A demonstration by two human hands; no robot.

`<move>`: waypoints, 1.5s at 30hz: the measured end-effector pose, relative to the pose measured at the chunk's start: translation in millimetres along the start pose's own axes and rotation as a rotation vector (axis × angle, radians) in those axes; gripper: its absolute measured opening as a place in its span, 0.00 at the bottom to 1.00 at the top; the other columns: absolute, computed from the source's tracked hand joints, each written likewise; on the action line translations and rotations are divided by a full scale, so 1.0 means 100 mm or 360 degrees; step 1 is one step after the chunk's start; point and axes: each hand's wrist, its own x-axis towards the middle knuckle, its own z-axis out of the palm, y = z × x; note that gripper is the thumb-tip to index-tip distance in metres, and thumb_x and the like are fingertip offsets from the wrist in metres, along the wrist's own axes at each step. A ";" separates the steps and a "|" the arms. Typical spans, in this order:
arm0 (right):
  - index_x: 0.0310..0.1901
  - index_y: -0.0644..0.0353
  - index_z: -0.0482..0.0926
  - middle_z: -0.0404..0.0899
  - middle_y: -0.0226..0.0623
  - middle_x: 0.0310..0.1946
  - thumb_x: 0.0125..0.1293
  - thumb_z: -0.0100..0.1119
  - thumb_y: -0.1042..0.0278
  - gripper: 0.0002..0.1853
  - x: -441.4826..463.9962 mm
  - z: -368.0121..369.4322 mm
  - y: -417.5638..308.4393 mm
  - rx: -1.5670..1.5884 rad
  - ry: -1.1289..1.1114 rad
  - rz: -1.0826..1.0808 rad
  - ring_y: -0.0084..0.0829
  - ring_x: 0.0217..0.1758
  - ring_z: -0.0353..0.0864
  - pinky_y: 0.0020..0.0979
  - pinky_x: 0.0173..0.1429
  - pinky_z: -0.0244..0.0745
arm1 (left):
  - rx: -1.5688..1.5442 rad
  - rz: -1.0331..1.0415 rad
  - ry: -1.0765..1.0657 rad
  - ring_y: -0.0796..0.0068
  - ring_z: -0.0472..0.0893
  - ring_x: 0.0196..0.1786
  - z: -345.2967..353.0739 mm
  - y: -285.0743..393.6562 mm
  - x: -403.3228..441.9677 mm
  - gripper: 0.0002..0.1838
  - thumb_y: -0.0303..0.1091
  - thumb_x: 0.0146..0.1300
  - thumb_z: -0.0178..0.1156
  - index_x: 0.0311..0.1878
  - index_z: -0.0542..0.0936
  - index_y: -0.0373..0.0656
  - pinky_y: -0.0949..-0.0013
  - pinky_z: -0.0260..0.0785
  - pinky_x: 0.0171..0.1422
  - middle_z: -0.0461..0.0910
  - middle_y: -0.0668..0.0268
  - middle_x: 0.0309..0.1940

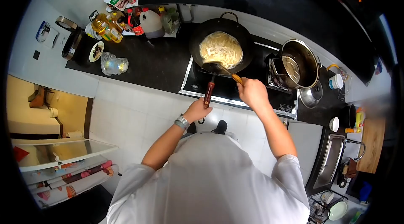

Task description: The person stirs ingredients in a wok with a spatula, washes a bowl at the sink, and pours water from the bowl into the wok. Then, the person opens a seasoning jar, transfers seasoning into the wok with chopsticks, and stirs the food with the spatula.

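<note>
A black wok (pixel 198 41) sits on the stove's left burner, holding pale thin strips (pixel 221 50) in cloudy liquid. My left hand (pixel 198 110), with a metal watch on its wrist, is closed around the wok's reddish-brown handle (pixel 209 93). My right hand (pixel 253 92) grips the wooden handle of a spatula (pixel 232 75). The spatula's head reaches into the near side of the wok and is partly hidden against the strips.
To the right, a deep steel pot (pixel 299 64) stands on the other burner, with a glass lid (pixel 310 95) beside it. Several bottles (pixel 110 30) line the back left, near a small bowl (pixel 96 51) and a plastic bag (pixel 114 64). A sink (pixel 330 161) is at the far right.
</note>
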 end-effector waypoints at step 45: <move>0.51 0.55 0.83 0.83 0.54 0.31 0.68 0.57 0.56 0.17 0.71 0.85 0.07 -0.0033 0.0572 0.0387 0.55 0.36 0.84 0.49 0.42 0.80 | -0.0673 -0.0023 -0.0018 0.79 0.70 0.20 0.21 -0.26 0.08 0.18 0.47 0.67 0.61 0.28 0.76 0.43 0.70 0.64 0.26 0.72 0.72 0.18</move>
